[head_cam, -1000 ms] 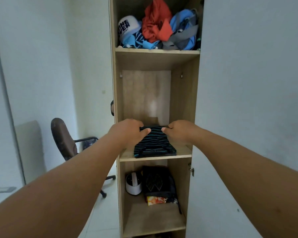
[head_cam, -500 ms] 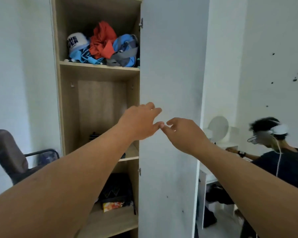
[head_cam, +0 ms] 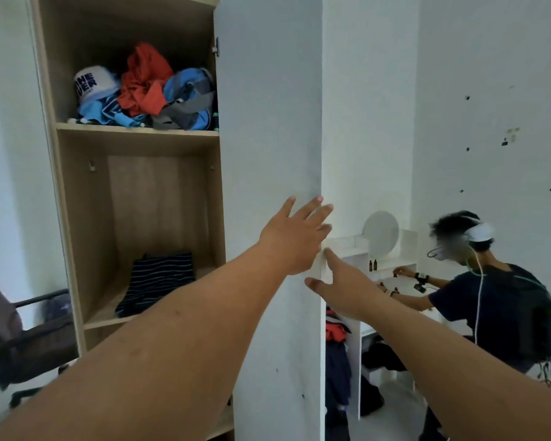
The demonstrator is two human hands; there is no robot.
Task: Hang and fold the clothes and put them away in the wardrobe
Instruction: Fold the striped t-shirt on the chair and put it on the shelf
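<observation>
The wooden wardrobe (head_cam: 74, 218) stands open at the left. A folded dark striped garment (head_cam: 159, 280) lies on its middle shelf. On the shelf above sits a loose pile of red, blue and grey clothes (head_cam: 159, 93) with a white cap (head_cam: 91, 85). The white wardrobe door (head_cam: 268, 122) stands open in the middle. My left hand (head_cam: 295, 238) reaches flat against the door's right edge, fingers spread. My right hand (head_cam: 341, 289) is just below it at the same edge, fingers straight. Neither hand holds anything.
A dark office chair (head_cam: 16, 338) stands at the lower left. To the right, a person (head_cam: 497, 297) in a dark shirt with a white headset sits at a white desk (head_cam: 392, 275) with a round mirror (head_cam: 380, 232). Red and dark clothes (head_cam: 336, 345) hang behind the door.
My hands let go of the striped garment on the shelf and moved right to the door's edge. My view turned right, and the fingers opened out from a loose curl.
</observation>
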